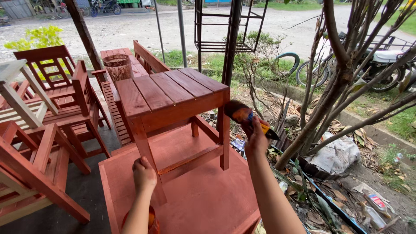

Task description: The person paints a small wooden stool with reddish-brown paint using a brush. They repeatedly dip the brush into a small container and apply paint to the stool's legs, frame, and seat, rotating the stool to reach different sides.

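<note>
On the red-stained board surface [203,203] stands a small wooden table [173,93], whose front leg the left hand [144,173] grips closed while the right hand [256,139], clenched around a brush [241,113], should lay even strokes along the grain.

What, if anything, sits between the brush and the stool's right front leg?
Nothing visible does. The right hand holds the brush with its bristles right beside the stool's right front leg, with only open air between. The left hand grips the left front leg.
</note>
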